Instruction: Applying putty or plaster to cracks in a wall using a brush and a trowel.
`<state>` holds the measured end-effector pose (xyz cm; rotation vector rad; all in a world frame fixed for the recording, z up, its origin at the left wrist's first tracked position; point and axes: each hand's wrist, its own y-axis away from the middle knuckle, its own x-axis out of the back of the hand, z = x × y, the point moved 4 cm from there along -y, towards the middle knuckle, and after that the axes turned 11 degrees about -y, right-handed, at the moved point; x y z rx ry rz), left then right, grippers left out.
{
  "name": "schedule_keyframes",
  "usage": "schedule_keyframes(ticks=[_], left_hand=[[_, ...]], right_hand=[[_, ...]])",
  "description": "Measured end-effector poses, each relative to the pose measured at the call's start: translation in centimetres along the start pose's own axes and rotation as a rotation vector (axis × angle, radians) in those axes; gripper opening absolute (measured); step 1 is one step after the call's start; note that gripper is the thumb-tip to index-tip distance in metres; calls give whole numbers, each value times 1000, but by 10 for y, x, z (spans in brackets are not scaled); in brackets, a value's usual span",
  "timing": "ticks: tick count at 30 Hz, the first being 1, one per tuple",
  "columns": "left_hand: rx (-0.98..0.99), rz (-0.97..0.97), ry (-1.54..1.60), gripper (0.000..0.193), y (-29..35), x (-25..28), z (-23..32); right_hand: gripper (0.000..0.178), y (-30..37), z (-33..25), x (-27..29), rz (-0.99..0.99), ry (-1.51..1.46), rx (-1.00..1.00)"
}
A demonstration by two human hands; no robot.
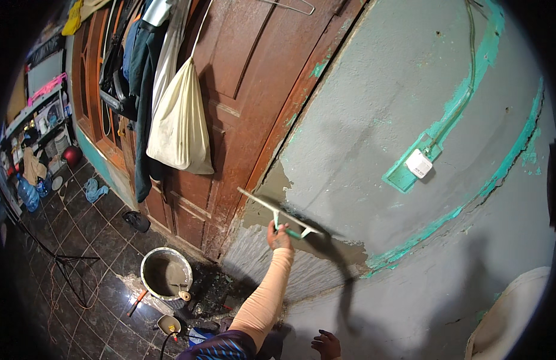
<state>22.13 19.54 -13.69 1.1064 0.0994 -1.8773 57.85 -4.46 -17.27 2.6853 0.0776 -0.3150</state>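
My left hand [279, 236] grips the green handle of a long plastering float [276, 212], its fingers wrapped round it. The float's blade lies slanted along the wall beside the door frame, over a patch of darker wet plaster [344, 250]. Below that patch is a band of lighter, streaked plaster [290, 264]. My left forearm wears a pale sleeve. Low in the view, my right hand [326, 345] hovers in front of the wall with its fingers apart, holding nothing that I can see.
A bucket [147, 270] of grey mortar stands on dark tiles, with a wooden-handled tool in it. Beside it lie an orange-handled tool [136, 303] and a small bowl [169, 324]. A cream bag [183, 120] hangs on the brown door [230, 72]. The wall carries a white socket box [419, 163].
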Motion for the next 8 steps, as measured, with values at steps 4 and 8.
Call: schedule_keyframes(ticks=[4,8], left_hand=[[96,49,32,39,-32,54,-34],[186,69,-22,43,-49,73,-58]], right_hand=[[45,5,-2,-10,-58,36,11],[40,-35,31,43,-80,235,-143]])
